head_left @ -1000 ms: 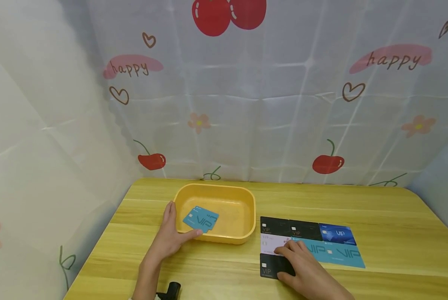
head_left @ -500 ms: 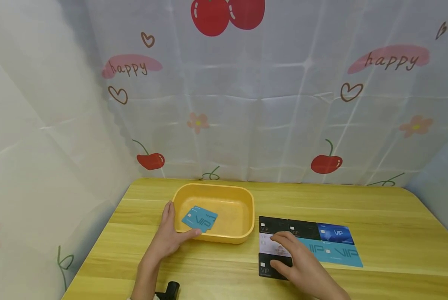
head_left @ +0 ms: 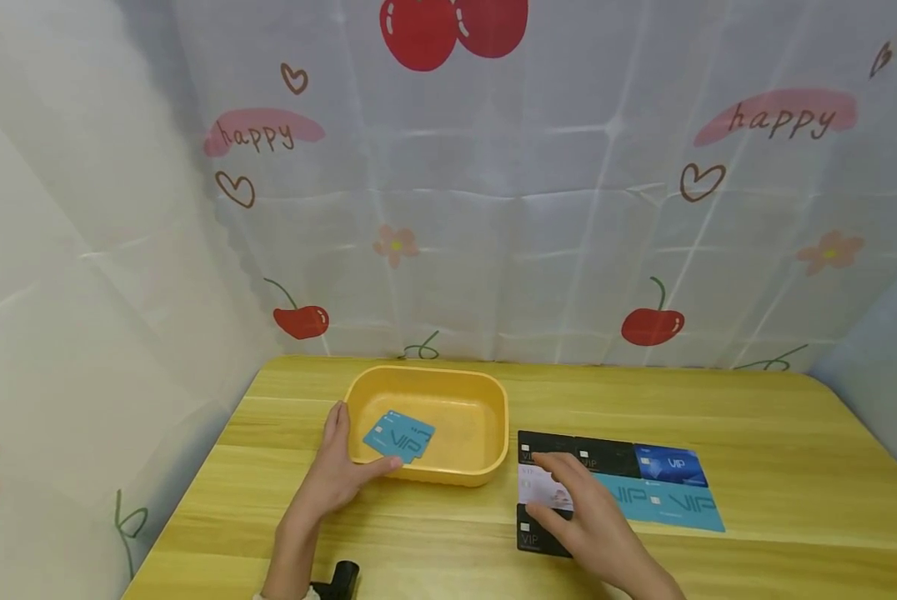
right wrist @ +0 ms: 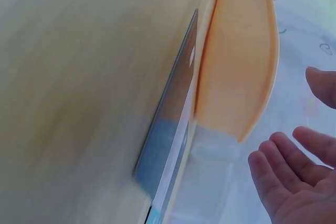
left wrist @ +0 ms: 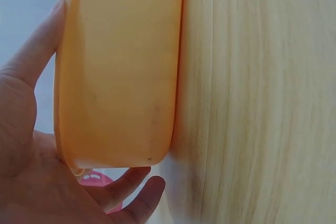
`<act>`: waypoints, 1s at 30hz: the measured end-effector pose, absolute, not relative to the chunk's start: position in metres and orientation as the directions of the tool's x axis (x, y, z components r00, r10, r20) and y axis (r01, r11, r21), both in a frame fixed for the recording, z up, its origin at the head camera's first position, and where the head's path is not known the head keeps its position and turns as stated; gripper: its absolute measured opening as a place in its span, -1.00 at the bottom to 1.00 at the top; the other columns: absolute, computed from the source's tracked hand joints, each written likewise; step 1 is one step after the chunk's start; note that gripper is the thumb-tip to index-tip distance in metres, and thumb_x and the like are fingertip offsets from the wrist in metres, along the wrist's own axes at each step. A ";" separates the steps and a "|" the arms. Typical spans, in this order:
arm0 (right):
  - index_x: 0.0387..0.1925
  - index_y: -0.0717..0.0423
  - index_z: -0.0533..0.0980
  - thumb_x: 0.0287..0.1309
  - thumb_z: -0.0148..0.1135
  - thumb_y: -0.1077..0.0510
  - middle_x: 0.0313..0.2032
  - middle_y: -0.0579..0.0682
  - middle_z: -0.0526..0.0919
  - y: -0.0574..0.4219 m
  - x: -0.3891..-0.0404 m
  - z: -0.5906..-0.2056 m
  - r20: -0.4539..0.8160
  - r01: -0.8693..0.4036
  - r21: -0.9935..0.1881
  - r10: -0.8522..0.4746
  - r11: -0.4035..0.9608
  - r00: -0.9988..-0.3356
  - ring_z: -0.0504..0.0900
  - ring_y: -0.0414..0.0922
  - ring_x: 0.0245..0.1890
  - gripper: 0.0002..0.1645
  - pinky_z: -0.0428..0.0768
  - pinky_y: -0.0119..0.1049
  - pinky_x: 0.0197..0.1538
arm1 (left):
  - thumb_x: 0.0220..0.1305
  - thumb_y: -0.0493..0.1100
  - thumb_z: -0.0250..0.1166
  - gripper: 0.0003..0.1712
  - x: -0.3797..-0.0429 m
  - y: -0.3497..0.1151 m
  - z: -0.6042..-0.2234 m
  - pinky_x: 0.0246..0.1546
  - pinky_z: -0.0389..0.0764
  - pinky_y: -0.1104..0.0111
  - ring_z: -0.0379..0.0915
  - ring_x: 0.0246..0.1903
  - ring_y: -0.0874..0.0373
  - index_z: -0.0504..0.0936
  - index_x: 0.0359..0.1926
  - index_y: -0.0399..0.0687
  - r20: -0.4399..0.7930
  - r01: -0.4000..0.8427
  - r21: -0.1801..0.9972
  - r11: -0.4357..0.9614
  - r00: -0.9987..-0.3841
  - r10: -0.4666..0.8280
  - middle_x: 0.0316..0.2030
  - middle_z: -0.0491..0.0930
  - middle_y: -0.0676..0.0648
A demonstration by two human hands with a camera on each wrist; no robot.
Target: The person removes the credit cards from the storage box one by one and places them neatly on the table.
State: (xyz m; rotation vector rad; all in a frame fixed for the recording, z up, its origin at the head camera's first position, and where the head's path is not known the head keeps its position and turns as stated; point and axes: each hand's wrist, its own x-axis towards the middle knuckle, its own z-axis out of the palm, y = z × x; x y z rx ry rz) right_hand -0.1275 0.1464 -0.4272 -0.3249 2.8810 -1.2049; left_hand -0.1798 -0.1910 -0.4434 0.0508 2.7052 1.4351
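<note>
My left hand (head_left: 332,479) holds the yellow plastic tub (head_left: 467,421) at its front left corner, thumb on the front rim and fingers along the left side. Teal VIP cards (head_left: 398,437) lie overlapping inside the tub. My right hand (head_left: 594,525), fingers spread and slightly bent, hovers over the cards laid flat on the table, holding nothing. Under it are a pale pink card (head_left: 536,486) and the front black card (head_left: 536,533), both partly hidden. Behind lie two more black cards (head_left: 615,458) and a blue card (head_left: 674,464), with teal cards (head_left: 684,504) in front of the blue one.
The wooden table (head_left: 801,467) backs onto a white printed curtain (head_left: 523,250), with more sheeting at both sides. A black cylindrical object (head_left: 343,577) shows by my left wrist. A pink item (left wrist: 97,179) appears beyond the tub in the left wrist view.
My right hand has lifted off the cards and shifted slightly left, its fingers opening and uncovering more of the pink and teal cards. My left hand and the tub stay put.
</note>
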 end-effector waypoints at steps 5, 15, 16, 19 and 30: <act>0.21 0.08 0.52 0.12 0.46 0.15 0.08 -0.05 0.56 0.134 -0.133 -0.428 0.164 -0.270 -0.736 -0.223 0.621 -0.961 0.57 -0.01 0.03 -0.40 0.57 0.04 0.05 | 0.02 0.20 0.52 0.50 -0.180 -0.193 -0.443 0.39 -0.07 -0.07 -0.33 0.48 -0.25 -0.40 0.52 -0.33 -0.060 -0.012 0.819 0.573 -0.996 0.065 0.52 -0.48 -0.27; 0.20 0.08 0.52 0.15 0.44 0.12 0.09 -0.11 0.54 0.101 -0.148 -0.424 0.274 -0.385 -0.746 -0.276 0.544 -0.921 0.54 -0.05 0.08 -0.43 0.54 0.00 0.07 | 0.01 0.21 0.53 0.51 -0.182 -0.192 -0.446 0.39 -0.07 -0.07 -0.34 0.48 -0.25 -0.38 0.52 -0.33 -0.058 -0.009 0.820 0.572 -0.996 0.067 0.52 -0.46 -0.29; 0.19 0.09 0.52 0.15 0.43 0.11 0.10 -0.09 0.53 0.096 -0.149 -0.422 0.276 -0.391 -0.742 -0.283 0.544 -0.919 0.54 -0.04 0.08 -0.44 0.53 0.01 0.08 | 0.01 0.20 0.53 0.50 -0.182 -0.191 -0.446 0.39 -0.07 -0.07 -0.35 0.48 -0.25 -0.38 0.52 -0.34 -0.054 -0.006 0.822 0.569 -0.996 0.067 0.52 -0.46 -0.29; 0.17 0.13 0.53 0.15 0.43 0.11 0.09 -0.05 0.54 0.081 -0.151 -0.417 0.307 -0.430 -0.731 -0.308 0.530 -0.901 0.52 -0.04 0.09 -0.45 0.52 0.03 0.09 | 0.01 0.19 0.53 0.50 -0.181 -0.191 -0.446 0.39 -0.07 -0.08 -0.35 0.48 -0.26 -0.37 0.52 -0.35 -0.043 0.001 0.824 0.567 -0.997 0.064 0.52 -0.45 -0.30; 0.10 0.23 0.56 0.18 0.39 0.11 -0.04 0.01 0.57 0.030 -0.175 -0.412 0.355 -0.457 -0.796 -0.306 0.397 -0.883 0.55 0.00 -0.02 -0.52 0.54 0.02 0.03 | 0.06 0.16 0.51 0.45 -0.181 -0.191 -0.446 0.38 -0.06 -0.11 -0.38 0.47 -0.28 -0.37 0.51 -0.37 -0.032 0.013 0.822 0.569 -0.997 0.069 0.51 -0.46 -0.30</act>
